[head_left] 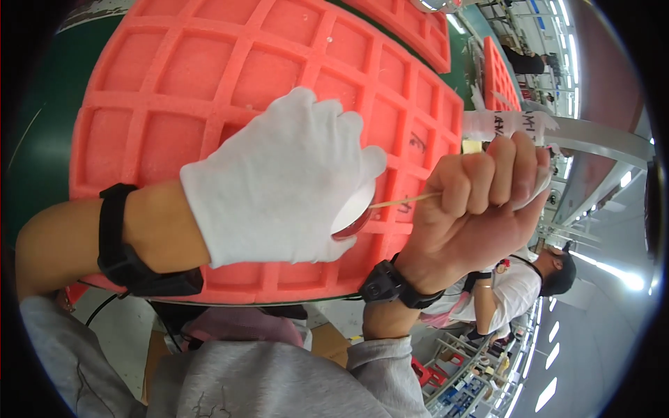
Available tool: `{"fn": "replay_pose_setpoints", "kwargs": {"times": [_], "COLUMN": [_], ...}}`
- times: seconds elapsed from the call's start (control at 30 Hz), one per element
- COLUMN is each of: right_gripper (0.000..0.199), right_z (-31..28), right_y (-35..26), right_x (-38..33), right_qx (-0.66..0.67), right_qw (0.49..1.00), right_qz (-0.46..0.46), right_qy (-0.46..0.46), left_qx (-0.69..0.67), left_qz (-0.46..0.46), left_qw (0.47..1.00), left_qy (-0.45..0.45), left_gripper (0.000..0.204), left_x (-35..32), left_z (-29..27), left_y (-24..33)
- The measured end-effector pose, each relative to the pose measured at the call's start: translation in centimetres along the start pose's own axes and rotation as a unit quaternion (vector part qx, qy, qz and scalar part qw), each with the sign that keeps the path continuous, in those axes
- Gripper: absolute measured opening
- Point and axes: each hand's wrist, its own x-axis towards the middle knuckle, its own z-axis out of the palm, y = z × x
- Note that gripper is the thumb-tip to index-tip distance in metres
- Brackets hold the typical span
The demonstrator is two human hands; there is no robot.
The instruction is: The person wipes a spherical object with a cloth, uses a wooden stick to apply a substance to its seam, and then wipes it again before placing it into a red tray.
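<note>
My left hand [275, 181], in a white glove, is closed around a round piece with a white face and a red rim [357, 209]. Most of that piece is hidden under the glove, so its exact kind does not show. A thin wooden stick [403, 202] is pinched in my bare right hand [481, 195], and its tip meets the edge of the round piece. Both hands are over a pink foam tray [125, 136] divided into square pockets.
The tray lies on a green tabletop [42, 139]. Beyond it are another pink foam tray [418, 31] and a shiny round object [435, 5]. A post wrapped in white film [488, 124] rises at the right. A person in a white shirt [519, 299] is nearby at the right.
</note>
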Motion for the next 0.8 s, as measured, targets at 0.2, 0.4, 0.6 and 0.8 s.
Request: {"fn": "replay_pose_setpoints", "kwargs": {"times": [0.2, 0.4, 0.6, 0.8], "right_gripper": [0.038, 0.041, 0.043, 0.042], "right_z": [0.4, 0.2, -0.5, -1.0], "right_y": [0.2, 1.6, 2.6, 2.2], "right_x": [0.1, -0.2, -0.5, -0.4], "right_qx": [-0.010, -0.042, 0.003, 0.004], "right_qw": [1.000, 0.999, 0.998, 0.998], "right_qz": [-0.009, -0.003, -0.005, 0.010], "right_qy": [-0.012, 0.009, 0.066, 0.065], "left_qx": [0.020, 0.028, 0.022, 0.003], "left_qz": [-0.009, -0.009, -0.016, -0.027], "left_qw": [0.999, 0.999, 0.998, 0.999], "left_qy": [-0.029, -0.027, -0.052, -0.045], "left_gripper": [0.044, 0.043, 0.044, 0.047], "left_x": [0.3, 0.4, 0.5, 0.6], "left_z": [0.2, 0.1, 0.1, 0.2], "left_y": [0.0, 0.1, 0.1, 0.2]}}
